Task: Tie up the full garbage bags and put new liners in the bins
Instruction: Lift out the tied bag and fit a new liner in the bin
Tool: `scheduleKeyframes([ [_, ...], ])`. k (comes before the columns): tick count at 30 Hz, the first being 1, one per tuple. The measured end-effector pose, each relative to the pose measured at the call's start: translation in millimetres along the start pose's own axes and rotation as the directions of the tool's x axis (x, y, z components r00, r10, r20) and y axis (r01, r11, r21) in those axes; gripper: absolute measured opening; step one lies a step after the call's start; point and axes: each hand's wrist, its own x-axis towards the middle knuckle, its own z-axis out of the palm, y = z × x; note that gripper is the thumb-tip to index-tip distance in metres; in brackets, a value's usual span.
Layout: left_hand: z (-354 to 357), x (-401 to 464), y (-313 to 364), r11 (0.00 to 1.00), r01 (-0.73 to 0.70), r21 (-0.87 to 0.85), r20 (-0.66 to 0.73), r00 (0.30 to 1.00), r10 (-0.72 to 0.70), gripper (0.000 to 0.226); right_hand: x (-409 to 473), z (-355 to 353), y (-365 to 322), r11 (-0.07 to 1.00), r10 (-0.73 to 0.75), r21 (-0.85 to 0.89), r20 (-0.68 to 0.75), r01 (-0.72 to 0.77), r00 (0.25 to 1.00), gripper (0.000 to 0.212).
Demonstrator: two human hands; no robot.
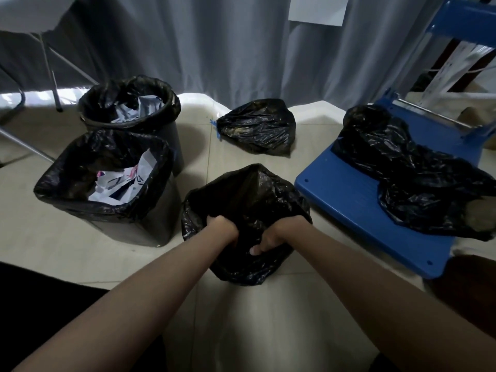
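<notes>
I have both hands down on the black garbage bag point(247, 210) that sits on the tiled floor point(67, 253) in front of me. My left hand point(224, 228) has its grip closed, fingers curled into a bunch of the bag's plastic at its near left edge. My right hand point(271, 238) is likewise clenched round a fold of the same bag just beside it. To the left stand two lined bins with crumpled paper inside: the near bin point(112, 213) and the far bin point(134, 114) behind it. Another filled bag point(257, 127) lies farther back on the floor. Loose black liners point(418, 183) are draped over the blue chair point(349, 210) on my right.
</notes>
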Motion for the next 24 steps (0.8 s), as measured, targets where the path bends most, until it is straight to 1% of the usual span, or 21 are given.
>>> scheduleKeyframes([
  [1,-2,-2,-4,1.000,0.000,-0.019,0.045,0.999,0.001,0.059,-2,-1,1,0.999,-0.042,-0.019,-0.033,0.041,0.999,0.090],
  [2,-4,-2,-7,0.999,-0.020,-0.047,0.084,0.996,0.024,0.062,-9,-4,1,0.996,-0.083,-0.027,-0.076,0.081,0.994,0.083],
  [3,-8,-4,-11,0.996,-0.060,-0.071,0.078,0.995,0.065,0.067,-15,-8,2,0.992,-0.124,-0.009,-0.138,0.124,0.983,0.073],
  [4,-13,-9,-14,0.990,-0.106,-0.094,0.016,0.994,0.108,0.070,-22,-12,5,0.986,-0.158,0.024,-0.199,0.166,0.967,0.061],
  [5,-19,-17,-18,0.983,-0.151,-0.106,-0.075,0.987,0.144,0.067,-31,-16,8,0.973,-0.201,0.061,-0.248,0.223,0.948,0.048],
  [6,-25,-25,-22,0.975,-0.190,-0.117,-0.158,0.973,0.170,0.061,-41,-19,10,0.957,-0.240,0.093,-0.273,0.274,0.932,0.038],
  [7,-29,-34,-26,0.966,-0.224,-0.127,-0.213,0.957,0.194,0.055,-50,-21,12,0.942,-0.274,0.112,-0.285,0.315,0.919,0.034],
  [9,-32,-54,-35,0.943,-0.287,-0.169,-0.251,0.938,0.241,0.044,-68,-22,13,0.921,-0.314,0.153,-0.258,0.359,0.914,0.039],
  [12,-21,-74,-50,0.915,-0.323,-0.240,-0.236,0.934,0.268,0.040,-86,-13,13,0.938,-0.308,0.117,-0.158,0.327,0.938,0.060],
  [14,-8,-82,-56,0.924,-0.309,-0.227,-0.236,0.938,0.255,0.045,-94,-5,13,0.954,-0.281,0.064,-0.141,0.292,0.949,0.066],
  [16,5,-88,-62,0.939,-0.301,-0.168,-0.292,0.924,0.245,0.060,-99,-1,15,0.964,-0.251,0.037,-0.200,0.264,0.947,0.069],
  [18,15,-89,-70,0.933,-0.325,-0.153,-0.431,0.872,0.233,0.066,-103,1,19,0.961,-0.222,0.085,-0.333,0.263,0.917,0.071],
  [19,18,-88,-75,0.924,-0.353,-0.147,-0.514,0.825,0.233,0.064,-104,0,23,0.954,-0.204,0.116,-0.427,0.277,0.881,0.070],
  [20,21,-88,-80,0.919,-0.369,-0.137,-0.600,0.769,0.220,0.057,-103,0,29,0.949,-0.182,0.126,-0.529,0.288,0.829,0.065],
  [21,24,-89,-84,0.922,-0.368,-0.122,-0.686,0.703,0.189,0.045,-102,1,36,0.951,-0.153,0.117,-0.624,0.286,0.766,0.056],
  [22,28,-88,-87,0.931,-0.341,-0.133,-0.760,0.638,0.126,0.036,-101,2,43,0.960,-0.119,0.100,-0.702,0.262,0.702,0.044],
  [23,32,-89,-88,0.938,-0.299,-0.177,-0.807,0.590,0.036,0.032,-101,4,48,0.970,-0.077,0.094,-0.753,0.222,0.654,0.029],
  [24,36,-88,-87,0.933,-0.255,-0.252,-0.823,0.565,-0.068,0.032,-101,7,53,0.977,-0.028,0.112,-0.771,0.179,0.636,0.015],
])
